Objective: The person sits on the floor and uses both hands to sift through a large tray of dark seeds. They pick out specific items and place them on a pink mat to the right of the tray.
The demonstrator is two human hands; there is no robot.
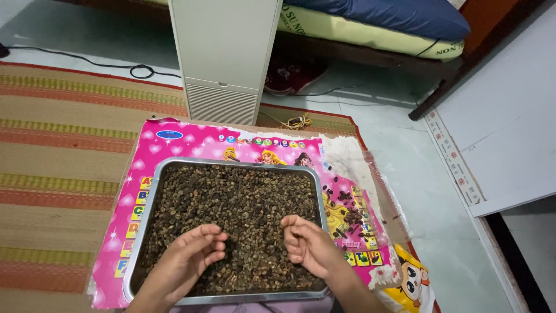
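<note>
**A:** What did you have in front of you?

**B:** I was looking down on a shallow metal tray (152,197) filled nearly edge to edge with small brownish-green beans (231,203), dry-looking and loose. It sat on a pink picture mat (191,142) on the floor, near me and roughly central.

**A:** And the hands?

**B:** Both were in the near part of the tray, resting on the beans. My left hand (188,258) had its fingers curled loosely inward, knuckles up. My right hand (307,243) had the fingers bent toward the thumb as if pinching a bean or two (too small for me to be sure anything was between them).

**A:** How would that stuff handle?

**B:** I judged the beans light, hard and apt to roll, so best taken singly between fingertips or scooped in a cupped palm. The tray looked stiff, best held by its raised rim.

**A:** Anything outside it?

**B:** A small scatter of darker beans (347,217) lay on the mat just right of the tray. Farther off stood a white cabinet (223,52), with a bed (370,29) beyond.
</note>
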